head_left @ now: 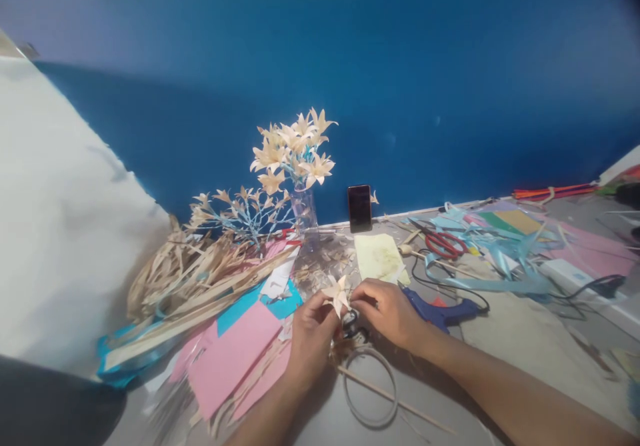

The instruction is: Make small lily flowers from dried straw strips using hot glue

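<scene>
Between my two hands is a cream handmade flower [339, 295] with pointed petals. My left hand [311, 329] pinches it from the left side. On the right, the fingers of my right hand [383, 309] are pinched together at the flower's edge; whether they grip a petal or something small there is hidden. Just below the flower, black-handled scissors [355, 326] lie partly covered by my hands. A ring of pale cord or wire [371, 423] and a thin wooden stick [400, 403] rest on the table nearer to me.
A clear vase [306, 219] of similar flowers [295, 143] stands at the back, near a phone [360, 209]. Dried husk strips [195, 273] and pink paper [235, 356] lie left. Rightward are a blue glue gun [440, 309], red-handled scissors [445, 245] and blue ribbon [500, 285].
</scene>
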Demonstrator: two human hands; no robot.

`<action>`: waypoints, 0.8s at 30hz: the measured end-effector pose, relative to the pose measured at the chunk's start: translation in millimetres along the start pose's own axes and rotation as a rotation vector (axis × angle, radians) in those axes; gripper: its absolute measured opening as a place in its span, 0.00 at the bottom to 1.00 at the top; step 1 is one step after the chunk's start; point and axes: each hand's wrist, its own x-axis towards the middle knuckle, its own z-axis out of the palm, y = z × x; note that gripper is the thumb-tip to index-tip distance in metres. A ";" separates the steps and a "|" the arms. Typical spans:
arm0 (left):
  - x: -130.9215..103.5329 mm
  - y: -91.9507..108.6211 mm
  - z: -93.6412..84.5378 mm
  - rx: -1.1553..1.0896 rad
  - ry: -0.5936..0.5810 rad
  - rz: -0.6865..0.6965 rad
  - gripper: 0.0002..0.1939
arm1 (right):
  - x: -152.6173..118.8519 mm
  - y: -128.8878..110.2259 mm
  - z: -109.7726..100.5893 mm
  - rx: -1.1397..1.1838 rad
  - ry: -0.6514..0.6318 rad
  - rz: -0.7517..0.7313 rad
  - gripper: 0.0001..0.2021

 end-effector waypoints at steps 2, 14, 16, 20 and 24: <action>-0.3 -0.9 0.8 -0.021 0.022 0.002 0.09 | -0.5 -1.4 0.6 -0.016 -0.005 0.001 0.06; -4.9 1.7 3.4 0.020 0.075 0.028 0.10 | -3.9 -3.9 3.1 -0.089 -0.081 0.004 0.05; -4.0 1.4 2.8 0.018 0.058 0.048 0.09 | -3.3 -4.3 2.3 -0.096 -0.106 0.002 0.05; -3.3 5.1 1.2 0.051 0.059 0.054 0.08 | -4.4 -4.6 0.7 -0.123 -0.138 -0.033 0.04; -5.1 13.6 0.5 0.078 0.035 0.026 0.09 | -6.2 -3.2 0.6 -0.156 -0.104 -0.106 0.06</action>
